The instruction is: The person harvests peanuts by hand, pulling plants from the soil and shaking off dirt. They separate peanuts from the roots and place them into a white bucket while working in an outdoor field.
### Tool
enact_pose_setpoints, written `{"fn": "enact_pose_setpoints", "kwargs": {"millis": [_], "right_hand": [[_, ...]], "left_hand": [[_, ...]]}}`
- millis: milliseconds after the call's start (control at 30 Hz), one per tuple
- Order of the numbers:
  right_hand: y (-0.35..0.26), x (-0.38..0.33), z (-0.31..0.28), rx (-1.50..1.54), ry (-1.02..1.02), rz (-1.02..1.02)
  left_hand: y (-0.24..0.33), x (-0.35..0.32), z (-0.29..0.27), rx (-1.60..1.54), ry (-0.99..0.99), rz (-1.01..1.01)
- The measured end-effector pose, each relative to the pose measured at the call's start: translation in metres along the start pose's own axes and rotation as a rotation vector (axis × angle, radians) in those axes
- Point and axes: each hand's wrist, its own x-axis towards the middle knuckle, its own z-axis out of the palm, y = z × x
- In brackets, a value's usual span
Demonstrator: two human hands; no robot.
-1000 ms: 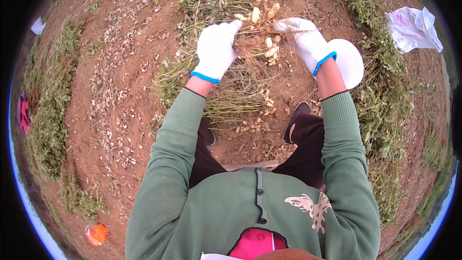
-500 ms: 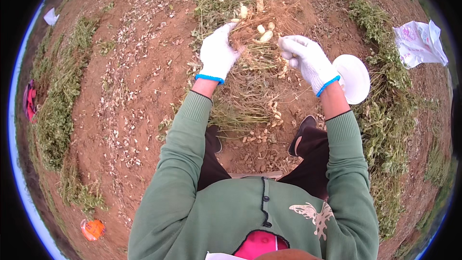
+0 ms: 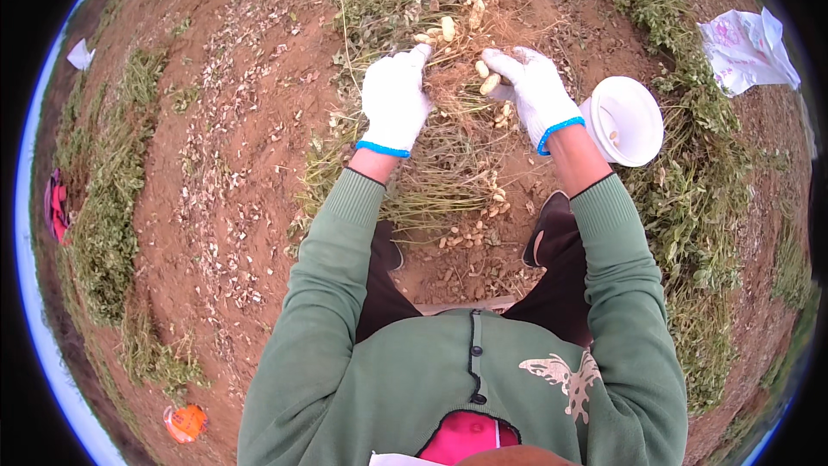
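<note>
We've got our white-gloved left hand [image 3: 394, 102] gripping the dry, stringy peanut plant [image 3: 448, 78] tight, while our right hand [image 3: 530, 91] pinches a pale bumpy pod [image 3: 489, 84]; the round white plastic bowl [image 3: 634, 116] sits just right of it.

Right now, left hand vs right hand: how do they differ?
The left hand is closed around the plant's root clump, back of the glove toward the camera; the right hand pinches a single pale pod at its fingertips. The right hand sits beside the white bowl; the left hand is farther from it. Both wear white gloves with blue cuffs.

Single head-worn fisheye view, facing straight down, close above hands
</note>
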Motion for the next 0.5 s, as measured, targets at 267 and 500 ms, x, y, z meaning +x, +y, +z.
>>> {"fn": "enact_pose_setpoints", "kwargs": {"millis": [267,500], "right_hand": [[-0.025,0.0,-0.029,-0.456,-0.403,0.09],[-0.019,-0.008,-0.034,-0.363,-0.352,0.225]], "left_hand": [[-0.017,-0.001,-0.003,-0.108,0.107,0.02],[-0.036,0.0,-0.012,-0.063,0.036,-0.155]]}}
